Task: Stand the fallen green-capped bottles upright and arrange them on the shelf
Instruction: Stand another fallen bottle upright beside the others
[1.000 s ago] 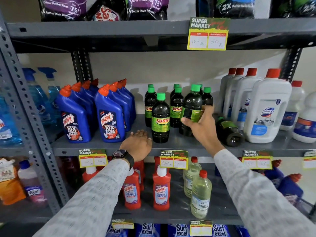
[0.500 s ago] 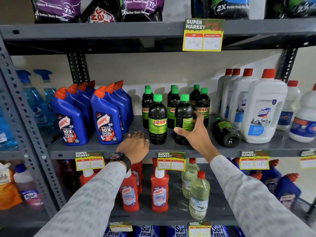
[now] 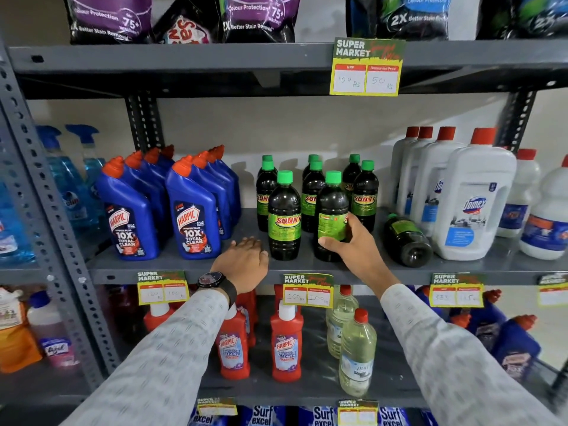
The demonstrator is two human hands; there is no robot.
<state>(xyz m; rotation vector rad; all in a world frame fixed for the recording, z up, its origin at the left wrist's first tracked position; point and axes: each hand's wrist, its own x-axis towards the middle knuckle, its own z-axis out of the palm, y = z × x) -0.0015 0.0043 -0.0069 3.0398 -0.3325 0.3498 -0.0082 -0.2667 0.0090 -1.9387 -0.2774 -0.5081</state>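
Several dark green-capped Sunny bottles stand in rows on the grey middle shelf (image 3: 190, 267). My right hand (image 3: 353, 244) grips the front right bottle (image 3: 331, 204), upright on the shelf with its back label facing me. Another upright bottle (image 3: 284, 216) stands just left of it at the front. One green-capped bottle (image 3: 405, 238) lies on its side to the right, base toward me, beside the white Domex bottles. My left hand (image 3: 244, 261) rests palm down on the shelf's front edge, fingers spread, holding nothing.
Blue Harpic bottles (image 3: 190, 216) crowd the shelf left of the green-capped group. Large white Domex bottles (image 3: 473, 198) stand to the right. Price tags hang on the shelf edges. Red Harpic and clear bottles fill the shelf below; detergent bags sit above.
My right hand has carried the held bottle left and down, from in the air to standing on the shelf in the front row. My left hand stayed on the shelf edge.
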